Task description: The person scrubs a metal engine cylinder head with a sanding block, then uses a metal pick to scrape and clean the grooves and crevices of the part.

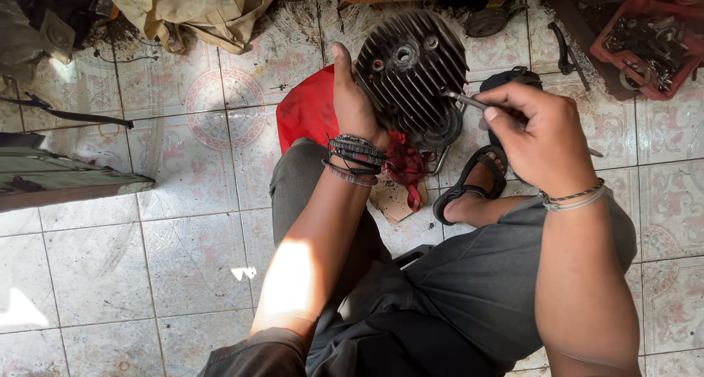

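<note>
Left hand (pixel 353 98) gripping finned cylinder head (pixel 411 72)

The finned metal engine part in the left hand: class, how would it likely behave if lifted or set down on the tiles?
The finned metal engine part looks like solid cast metal, so probably heavy and stiff. The left hand grips its rim firmly. Its rounded outline might let it roll if stood on edge on the tiled floor.

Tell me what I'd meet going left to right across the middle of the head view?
Wooden plank → left hand → finned engine cylinder → thin metal tool → right hand → red parts tray.
</note>
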